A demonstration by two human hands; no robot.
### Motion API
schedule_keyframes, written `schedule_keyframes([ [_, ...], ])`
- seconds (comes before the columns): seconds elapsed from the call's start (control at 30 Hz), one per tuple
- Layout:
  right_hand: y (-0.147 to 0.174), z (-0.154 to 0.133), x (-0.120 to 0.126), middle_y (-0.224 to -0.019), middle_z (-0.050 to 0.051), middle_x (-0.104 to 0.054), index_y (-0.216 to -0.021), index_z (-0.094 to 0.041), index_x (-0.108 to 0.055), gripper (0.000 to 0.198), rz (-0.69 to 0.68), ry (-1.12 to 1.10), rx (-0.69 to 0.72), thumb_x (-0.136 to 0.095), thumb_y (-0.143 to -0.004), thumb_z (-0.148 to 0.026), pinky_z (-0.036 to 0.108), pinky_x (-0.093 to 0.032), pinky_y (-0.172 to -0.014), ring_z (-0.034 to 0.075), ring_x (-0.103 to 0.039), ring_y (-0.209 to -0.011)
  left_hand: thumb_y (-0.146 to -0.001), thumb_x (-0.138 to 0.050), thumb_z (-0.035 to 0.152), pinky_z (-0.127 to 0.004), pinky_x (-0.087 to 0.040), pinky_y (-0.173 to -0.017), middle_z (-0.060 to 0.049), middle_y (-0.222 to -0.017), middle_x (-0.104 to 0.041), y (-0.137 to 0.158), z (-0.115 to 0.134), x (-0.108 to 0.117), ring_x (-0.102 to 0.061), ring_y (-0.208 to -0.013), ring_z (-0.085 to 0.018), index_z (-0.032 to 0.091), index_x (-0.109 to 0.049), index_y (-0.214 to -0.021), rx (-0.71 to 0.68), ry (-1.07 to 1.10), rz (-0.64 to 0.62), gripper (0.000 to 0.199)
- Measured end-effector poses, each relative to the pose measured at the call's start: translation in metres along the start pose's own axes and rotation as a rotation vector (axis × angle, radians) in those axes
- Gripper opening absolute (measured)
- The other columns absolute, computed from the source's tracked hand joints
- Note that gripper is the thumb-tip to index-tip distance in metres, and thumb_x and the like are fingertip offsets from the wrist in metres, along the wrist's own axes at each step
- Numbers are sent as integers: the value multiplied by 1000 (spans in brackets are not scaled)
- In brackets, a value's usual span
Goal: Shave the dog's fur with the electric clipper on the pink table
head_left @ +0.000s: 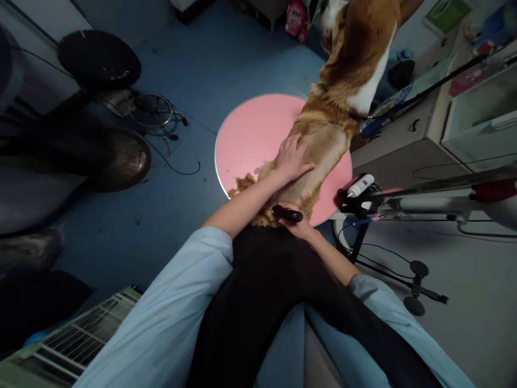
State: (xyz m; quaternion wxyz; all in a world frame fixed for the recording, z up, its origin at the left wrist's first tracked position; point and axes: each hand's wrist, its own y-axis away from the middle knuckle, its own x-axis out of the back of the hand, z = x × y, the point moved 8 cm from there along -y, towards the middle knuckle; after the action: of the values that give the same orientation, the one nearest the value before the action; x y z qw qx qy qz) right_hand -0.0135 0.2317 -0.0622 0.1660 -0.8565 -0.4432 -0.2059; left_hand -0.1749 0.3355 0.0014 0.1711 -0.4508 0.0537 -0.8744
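Note:
A brown and white dog (319, 148) stands on a round pink grooming table (250, 126), its head toward the far right. The fur along its back is cut short, with longer fur at the neck and sides. My left hand (291, 159) lies flat on the back, fingers spread. Nearer to me, my right hand (298, 225) grips a black hair clipper (287, 214) against the dog's rear. The clipper's blade end is hard to make out. Clumps of cut fur (244, 184) lie at the table's left edge.
At the right edge of the table a holder carries a white bottle (361, 185). Cabinets (424, 116) and a metal arm (432, 203) stand to the right. A black round stool (99, 59) is at the left, and a wire cage (76, 339) at the lower left.

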Motion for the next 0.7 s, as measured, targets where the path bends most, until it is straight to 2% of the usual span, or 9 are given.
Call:
schedule_keyframes([
  [0.1, -8, -1, 56, -118, 9, -75, -118, -24, -65, 35, 210, -27, -62, -68, -90, -46, 45, -62, -99, 25, -73, -111, -80, -80, 56, -53, -35, -122, -21, -162, -44, 13, 2, -3, -42, -148, -39, 16, -52, -152, 8, 20, -32, 87],
  [0.2, -27, -3, 119, -107, 7, -75, -112, -23, -64, 40, 495, 2, -46, -77, -81, -45, 44, -62, -97, 24, -73, -104, -81, -78, 58, -51, -36, -121, -20, -161, -46, 15, 0, -5, -44, -146, -38, 16, -53, -152, 19, 24, -18, 86],
  [0.27, -44, -1, 135, -102, 6, -76, -106, -22, -64, 39, 510, -5, -52, -79, -78, -45, 42, -63, -92, 23, -74, -97, -84, -76, 59, -52, -38, -119, -18, -156, -51, 12, -4, -4, -48, -142, -37, 19, -58, -148, 38, 18, 21, 78],
  [0.33, -56, 2, 133, -100, 5, -77, -103, -22, -63, 38, 435, -20, -62, -80, -78, -45, 40, -63, -87, 23, -74, -92, -86, -74, 59, -51, -41, -116, -16, -150, -57, 7, -8, -2, -53, -137, -36, 20, -62, -144, 57, 11, 54, 71],
  [0.4, -56, 5, 120, -100, 6, -77, -103, -22, -63, 38, 365, -22, -59, -80, -77, -45, 40, -63, -86, 23, -74, -92, -85, -74, 58, -50, -43, -114, -15, -145, -61, 3, -11, -1, -55, -132, -35, 22, -65, -140, 72, 4, 75, 67],
  [0.6, -19, 21, 74, -109, 10, -75, -107, -24, -62, 44, 201, 23, -32, -81, -77, -49, 47, -61, -95, 27, -73, -102, -85, -75, 53, -49, -44, -111, -14, -139, -63, 2, -16, 3, -57, -127, -35, 21, -67, -137, 114, -20, 90, 62],
  [0.7, -9, 22, 67, -110, 9, -75, -110, -25, -63, 41, 125, 54, -16, -79, -79, -48, 47, -62, -95, 26, -73, -103, -86, -75, 51, -49, -44, -111, -15, -139, -63, 2, -16, 2, -57, -127, -34, 20, -67, -138, 120, -16, 92, 61],
])
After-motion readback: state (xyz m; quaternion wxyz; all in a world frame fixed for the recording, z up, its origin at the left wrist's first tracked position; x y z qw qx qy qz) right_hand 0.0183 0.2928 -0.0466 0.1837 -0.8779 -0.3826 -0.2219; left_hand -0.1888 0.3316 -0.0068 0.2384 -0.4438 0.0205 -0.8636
